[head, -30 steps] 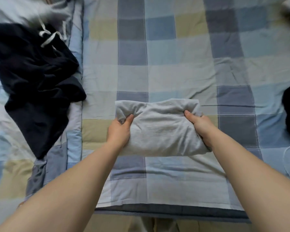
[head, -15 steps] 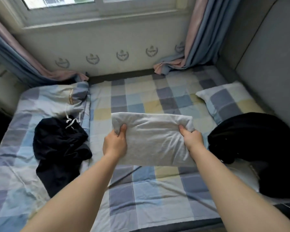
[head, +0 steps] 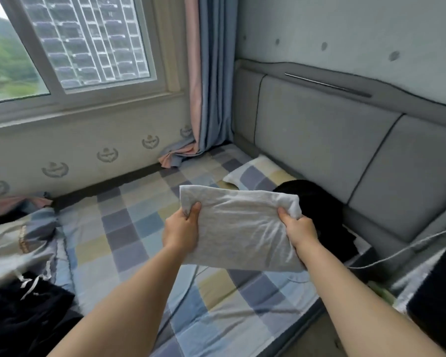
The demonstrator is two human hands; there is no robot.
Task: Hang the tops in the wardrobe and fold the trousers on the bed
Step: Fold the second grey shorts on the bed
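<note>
A folded light grey garment point(head: 238, 228) hangs in the air above the checked bed point(head: 139, 228), held flat between both hands. My left hand point(head: 182, 231) grips its left edge, thumb on top. Its right edge sits in the grip of my right hand point(head: 298, 230). A black garment with a white drawstring point(head: 23, 313) lies crumpled at the lower left of the bed. Another black garment point(head: 317, 202) lies near the headboard, partly hidden behind the folded piece.
A checked pillow point(head: 252, 173) lies by the grey padded headboard point(head: 345, 140). A window point(head: 70, 45) and pink-blue curtain point(head: 206, 81) stand beyond the bed. A white cable point(head: 397, 251) runs at the right, beside a dark object point(head: 438, 300).
Both hands have lifted the folded grey garment off the bed and carried it right toward the headboard. The view has swung up and to the right.
</note>
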